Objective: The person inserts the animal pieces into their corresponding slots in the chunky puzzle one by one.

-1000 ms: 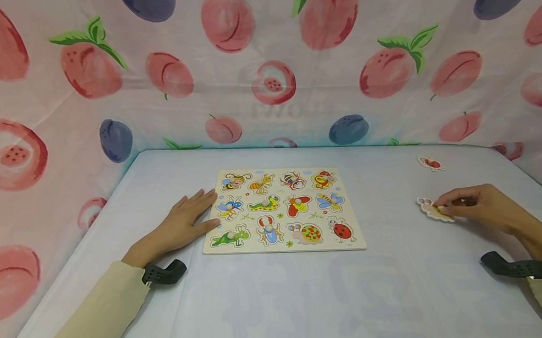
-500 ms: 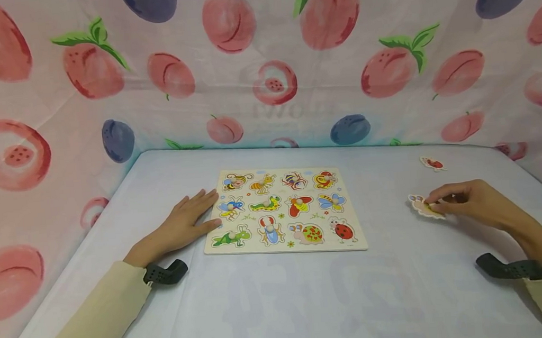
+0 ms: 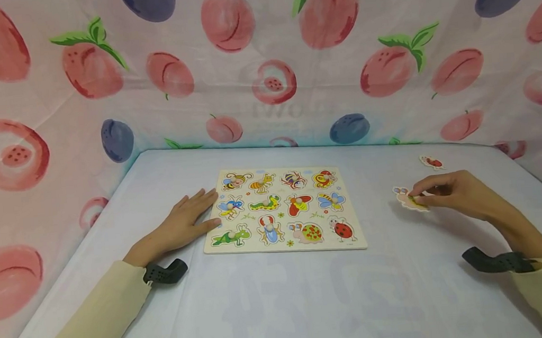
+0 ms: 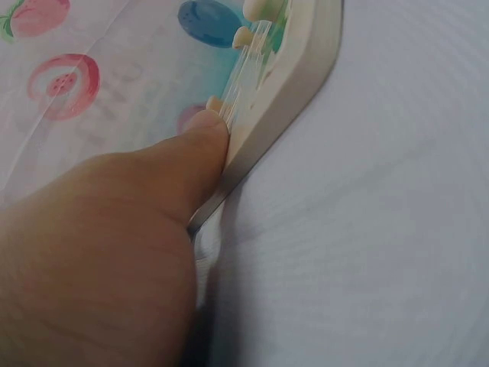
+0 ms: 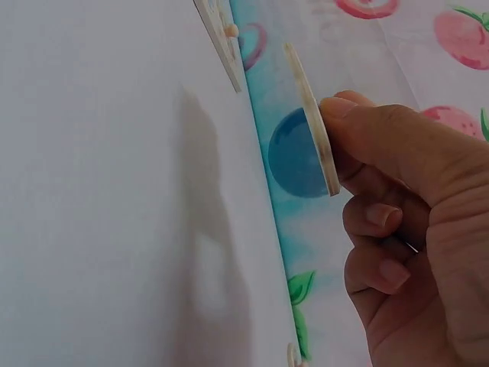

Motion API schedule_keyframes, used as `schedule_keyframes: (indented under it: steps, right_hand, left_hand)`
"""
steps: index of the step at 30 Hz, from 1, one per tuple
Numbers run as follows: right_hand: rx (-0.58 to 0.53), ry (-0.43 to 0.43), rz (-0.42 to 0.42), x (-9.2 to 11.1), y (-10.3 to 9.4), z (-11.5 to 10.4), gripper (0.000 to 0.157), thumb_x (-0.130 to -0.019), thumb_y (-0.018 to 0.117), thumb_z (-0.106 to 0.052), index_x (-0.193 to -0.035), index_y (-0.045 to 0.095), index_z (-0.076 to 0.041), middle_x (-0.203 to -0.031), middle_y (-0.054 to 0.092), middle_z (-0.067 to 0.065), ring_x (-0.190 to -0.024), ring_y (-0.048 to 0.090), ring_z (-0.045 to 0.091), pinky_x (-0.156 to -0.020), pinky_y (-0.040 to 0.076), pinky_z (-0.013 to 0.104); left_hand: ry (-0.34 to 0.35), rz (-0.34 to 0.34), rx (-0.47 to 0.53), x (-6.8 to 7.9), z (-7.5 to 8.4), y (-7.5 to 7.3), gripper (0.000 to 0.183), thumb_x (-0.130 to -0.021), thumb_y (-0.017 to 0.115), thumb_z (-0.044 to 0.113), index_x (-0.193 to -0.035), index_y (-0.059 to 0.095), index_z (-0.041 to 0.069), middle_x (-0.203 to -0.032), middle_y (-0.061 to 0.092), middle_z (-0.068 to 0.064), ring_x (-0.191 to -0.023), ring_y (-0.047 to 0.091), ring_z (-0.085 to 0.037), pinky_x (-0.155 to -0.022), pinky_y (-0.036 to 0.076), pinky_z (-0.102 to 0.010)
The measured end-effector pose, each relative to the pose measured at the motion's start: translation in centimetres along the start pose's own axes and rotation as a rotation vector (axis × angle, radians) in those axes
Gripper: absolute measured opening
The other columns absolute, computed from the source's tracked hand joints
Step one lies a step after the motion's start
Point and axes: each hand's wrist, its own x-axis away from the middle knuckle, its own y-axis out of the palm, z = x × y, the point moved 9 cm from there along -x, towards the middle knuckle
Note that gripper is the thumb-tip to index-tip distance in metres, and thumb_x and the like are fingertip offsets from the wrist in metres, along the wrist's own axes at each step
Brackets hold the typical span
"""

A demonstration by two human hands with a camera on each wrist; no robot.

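In the head view a wooden peg puzzle board (image 3: 278,187) with rows of colourful insect pictures lies mid-table. Small knobs stand on most of its pictures; the snail (image 3: 308,233) and ladybug pictures at the lower right show none. My left hand (image 3: 180,224) rests at the board's left edge with straight fingers, and its thumb (image 4: 202,145) touches the rim in the left wrist view. To the right of the board, my right hand (image 3: 459,194) pinches a snail puzzle piece (image 3: 406,201) between thumb and fingers. The right wrist view shows this piece edge-on, raised above the table.
A ladybug puzzle piece (image 3: 431,162) lies on the white tablecloth (image 3: 385,282) behind my right hand. Fruit-printed fabric (image 3: 312,81) hangs along the back and left of the table. Each wrist wears a black camera band.
My right hand has lifted the snail piece and carried it left, toward the board. The left hand, the board and the ladybug piece have stayed in place.
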Motion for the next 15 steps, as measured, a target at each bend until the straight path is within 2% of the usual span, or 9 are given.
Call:
schedule_keyframes:
  steps: [7,12,15]
  right_hand:
    - [-0.02,-0.007,-0.036,-1.1,1.0,-0.9,0.012,-0.084,0.076,-0.022,-0.095,0.076,-0.02,-0.098,0.07,-0.002,-0.083,0.061,0.009,-0.062,0.05,0.022]
    - [0.002,-0.089,-0.056,-1.8,1.6,-2.3,0.013,-0.084,0.076,-0.02,-0.097,0.076,-0.02,-0.098,0.07,-0.001,-0.079,0.058,0.011,-0.058,0.046,0.022]
    - [-0.003,-0.095,-0.07,-2.2,2.0,-2.8,0.013,-0.084,0.076,-0.02,-0.097,0.075,-0.021,-0.099,0.069,-0.001,-0.078,0.056,0.012,-0.057,0.045,0.023]
  left_hand:
    - [-0.001,-0.003,0.002,0.0,0.2,-0.1,0.076,-0.094,0.054,0.048,-0.15,0.027,0.004,-0.156,0.023,-0.01,-0.145,0.01,-0.03,-0.115,0.0,-0.05]
    - [0.001,0.0,0.004,0.0,0.2,-0.1,0.076,-0.095,0.055,0.047,-0.15,0.027,0.004,-0.156,0.023,-0.01,-0.145,0.01,-0.031,-0.115,0.0,-0.05]
    - [0.002,-0.002,0.006,0.0,0.2,-0.1,0.076,-0.095,0.054,0.047,-0.151,0.026,0.004,-0.156,0.023,-0.01,-0.145,0.009,-0.031,-0.115,0.0,-0.05]
